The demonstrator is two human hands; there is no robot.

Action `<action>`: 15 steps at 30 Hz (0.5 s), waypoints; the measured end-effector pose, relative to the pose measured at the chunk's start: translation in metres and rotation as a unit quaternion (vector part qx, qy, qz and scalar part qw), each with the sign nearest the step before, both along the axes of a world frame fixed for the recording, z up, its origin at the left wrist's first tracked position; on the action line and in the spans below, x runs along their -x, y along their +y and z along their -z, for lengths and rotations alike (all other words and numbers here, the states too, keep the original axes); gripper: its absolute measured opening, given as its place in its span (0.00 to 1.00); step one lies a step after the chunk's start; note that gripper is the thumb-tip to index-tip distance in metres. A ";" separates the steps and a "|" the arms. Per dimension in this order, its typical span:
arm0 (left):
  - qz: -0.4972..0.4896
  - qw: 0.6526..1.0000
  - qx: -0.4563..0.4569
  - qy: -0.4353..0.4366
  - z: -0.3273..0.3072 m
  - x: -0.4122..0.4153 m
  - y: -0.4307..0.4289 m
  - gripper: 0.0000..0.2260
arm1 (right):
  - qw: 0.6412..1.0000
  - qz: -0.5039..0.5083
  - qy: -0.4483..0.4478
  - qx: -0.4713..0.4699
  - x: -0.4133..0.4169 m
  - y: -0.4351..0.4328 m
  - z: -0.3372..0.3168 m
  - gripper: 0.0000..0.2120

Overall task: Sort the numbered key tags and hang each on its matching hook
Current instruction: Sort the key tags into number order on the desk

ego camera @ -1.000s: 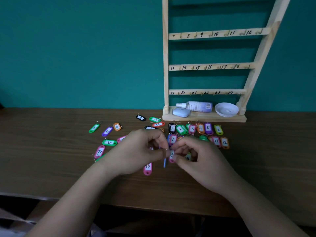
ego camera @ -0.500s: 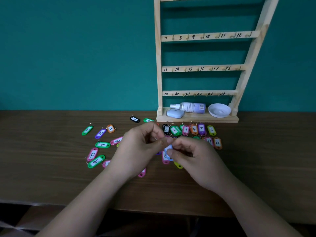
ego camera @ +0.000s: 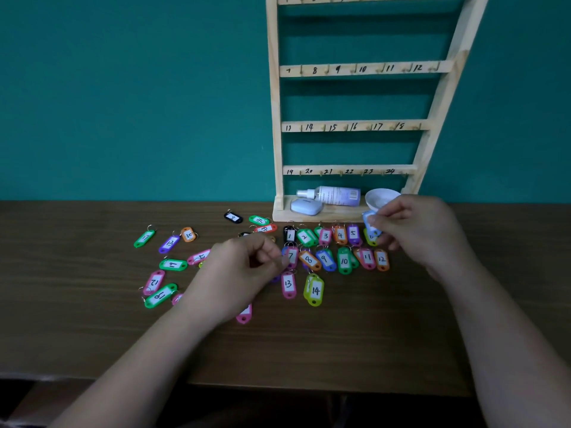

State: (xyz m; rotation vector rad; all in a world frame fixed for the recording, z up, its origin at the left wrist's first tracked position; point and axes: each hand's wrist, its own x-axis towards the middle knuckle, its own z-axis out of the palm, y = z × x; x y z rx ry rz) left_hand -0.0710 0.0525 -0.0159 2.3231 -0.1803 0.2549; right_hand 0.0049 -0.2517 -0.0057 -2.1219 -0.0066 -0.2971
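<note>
While right hand hovers near rack base, its grip pinches pale blue tag between thumb and fingertips, just above tag 6, beside white bowl. Left hand low over desk, fingers curled next to tag 7; whether that grip holds anything, cannot tell. Sorted tags in rows before rack: 1–6, 7–12, then 13, 14. Loose tags scattered at left.

Dim teal wall behind a dark brown wood-grain table.
</note>
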 end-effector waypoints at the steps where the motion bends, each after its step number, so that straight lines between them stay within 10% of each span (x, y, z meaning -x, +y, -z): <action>1: -0.001 1.000 -0.003 -0.001 0.000 -0.001 0.000 0.06 | 1.000 0.023 0.009 0.004 -0.005 -0.005 0.003 0.05; 15: 0.010 0.999 -0.034 -0.010 0.001 -0.003 -0.001 0.06 | 0.992 0.074 0.049 0.091 -0.027 -0.014 0.034 0.06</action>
